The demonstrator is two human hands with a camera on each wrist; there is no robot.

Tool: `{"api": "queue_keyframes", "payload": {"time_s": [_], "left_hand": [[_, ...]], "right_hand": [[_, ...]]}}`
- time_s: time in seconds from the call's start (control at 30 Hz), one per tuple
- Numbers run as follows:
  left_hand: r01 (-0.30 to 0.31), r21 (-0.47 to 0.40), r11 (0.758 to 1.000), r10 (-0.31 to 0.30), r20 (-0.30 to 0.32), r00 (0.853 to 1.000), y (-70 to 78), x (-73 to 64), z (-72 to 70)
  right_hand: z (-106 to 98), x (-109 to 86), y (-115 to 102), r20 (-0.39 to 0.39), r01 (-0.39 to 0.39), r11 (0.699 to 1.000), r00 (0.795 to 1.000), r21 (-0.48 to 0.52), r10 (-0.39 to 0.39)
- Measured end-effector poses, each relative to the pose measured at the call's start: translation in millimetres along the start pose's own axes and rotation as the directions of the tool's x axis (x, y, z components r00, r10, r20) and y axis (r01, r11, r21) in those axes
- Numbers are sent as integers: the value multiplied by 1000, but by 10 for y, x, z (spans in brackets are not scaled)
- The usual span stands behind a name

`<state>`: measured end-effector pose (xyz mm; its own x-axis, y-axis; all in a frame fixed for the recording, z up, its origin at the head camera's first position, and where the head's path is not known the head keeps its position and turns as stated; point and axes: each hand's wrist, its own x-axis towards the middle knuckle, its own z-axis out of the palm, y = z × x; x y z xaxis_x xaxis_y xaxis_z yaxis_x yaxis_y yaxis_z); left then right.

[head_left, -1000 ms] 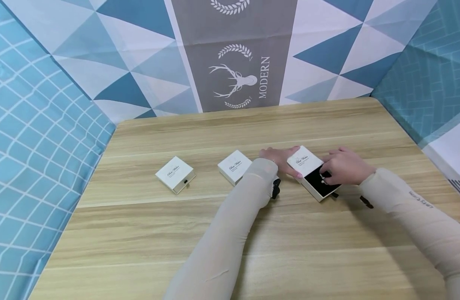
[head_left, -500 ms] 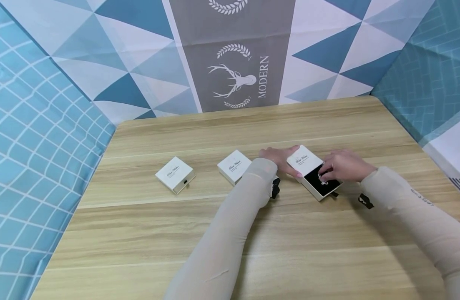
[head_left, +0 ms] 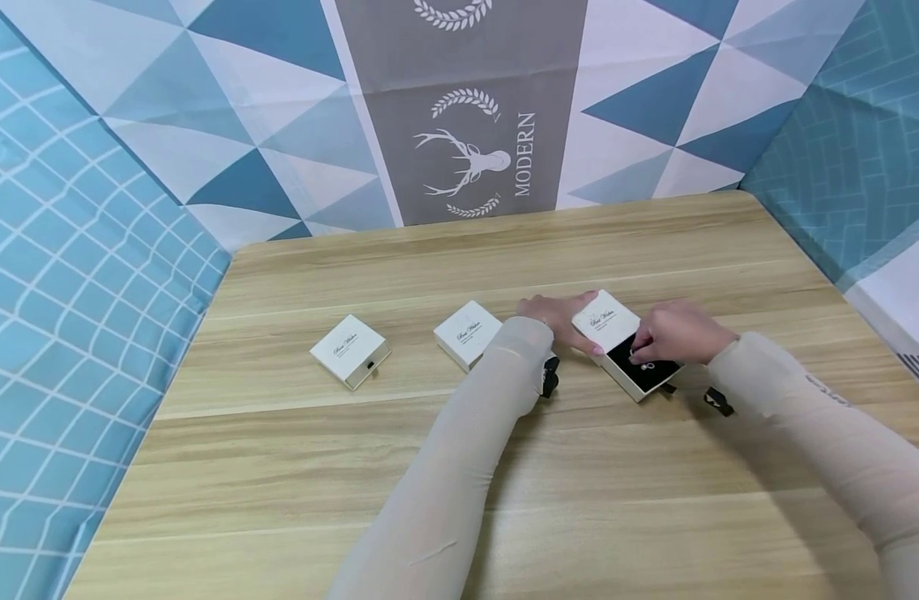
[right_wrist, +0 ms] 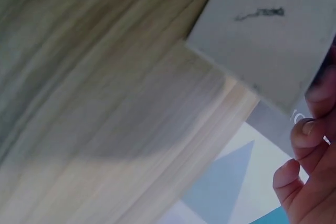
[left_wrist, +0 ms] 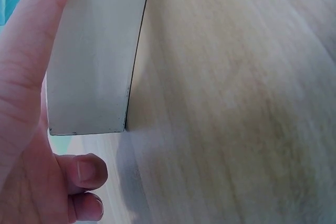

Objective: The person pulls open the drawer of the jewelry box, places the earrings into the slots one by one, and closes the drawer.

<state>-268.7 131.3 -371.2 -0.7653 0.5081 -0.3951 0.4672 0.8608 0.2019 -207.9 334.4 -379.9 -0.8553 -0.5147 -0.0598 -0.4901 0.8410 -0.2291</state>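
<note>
My left hand grips the outer sleeve of a white jewellery box, its thumb at the near side and fingers at the far side. In the left wrist view the same box stands beside the thumb. Its drawer, lined in black, is slid partly out to the lower right. Over the drawer, my right hand pinches a thin silvery chain; a small silvery charm lies on the lining. The fingers hide part of the chain. In the right wrist view, the right hand is beside the box.
Two similar white boxes sit to the left: one closed box at far left and one box partly behind the left sleeve. They rest on a wooden table. Patterned cloth hangs behind the table's far edge.
My right hand has shifted slightly left over the drawer, drawing its fingertips nearer the sleeve, with the chain between them. The left hand and the boxes have stayed put.
</note>
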Motion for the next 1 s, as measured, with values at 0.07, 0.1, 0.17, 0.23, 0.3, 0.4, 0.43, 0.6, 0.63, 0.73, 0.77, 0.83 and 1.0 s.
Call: {"api": "queue_keyframes", "payload": {"time_s": [0.07, 0.1, 0.17, 0.23, 0.3, 0.4, 0.43, 0.6, 0.63, 0.73, 0.77, 0.83, 1.0], "left_hand": [[-3, -3, 1000, 3, -1, 1000, 0, -7, -2], [-5, -2, 1000, 5, -2, 1000, 0, -9, -2], [-7, 1, 1000, 7, -2, 1000, 1, -13, -5], [-9, 4, 1000, 9, -4, 1000, -1, -13, -5], [-10, 5, 1000, 10, -5, 1000, -3, -12, -2], [-16, 6, 1000, 16, -8, 1000, -6, -2, 8], [-17, 6, 1000, 17, -8, 1000, -7, 1, 11], [-15, 2, 1000, 15, -3, 1000, -2, 14, 17], [-13, 2, 1000, 13, -2, 1000, -2, 12, 17], [-13, 2, 1000, 13, 0, 1000, -1, 6, 16], [-14, 1, 1000, 14, -2, 1000, -1, 5, 16], [-13, 3, 1000, 13, -1, 1000, -1, 3, 18], [-11, 12, 1000, 10, 3, 1000, -9, 12, 21]], "right_hand": [[0, 10, -9, 8, -2, 1000, 1000, -10, 2], [0, 14, -15, 11, -1, 1000, 1000, -15, 1], [-7, 19, -30, 13, -3, 1000, 1000, -22, 4], [-12, 19, -42, 18, -9, 1000, 1000, -25, 10], [-20, 11, -51, 25, -27, 999, 999, -16, 28], [-34, -21, -41, 34, -59, 998, 998, 12, 59], [-37, -35, -35, 35, -71, 997, 997, 26, 70], [-56, -114, -16, 36, -174, 966, 985, 192, 170], [-62, -135, -19, 33, -202, 949, 979, 243, 201], [-90, -221, -38, 32, -274, 868, 957, 413, 287], [-96, -259, -49, 32, -289, 842, 951, 456, 309], [-103, -349, -69, 50, -314, 792, 939, 523, 340], [-74, -620, -94, 112, -376, 713, 914, 592, 390]]}}
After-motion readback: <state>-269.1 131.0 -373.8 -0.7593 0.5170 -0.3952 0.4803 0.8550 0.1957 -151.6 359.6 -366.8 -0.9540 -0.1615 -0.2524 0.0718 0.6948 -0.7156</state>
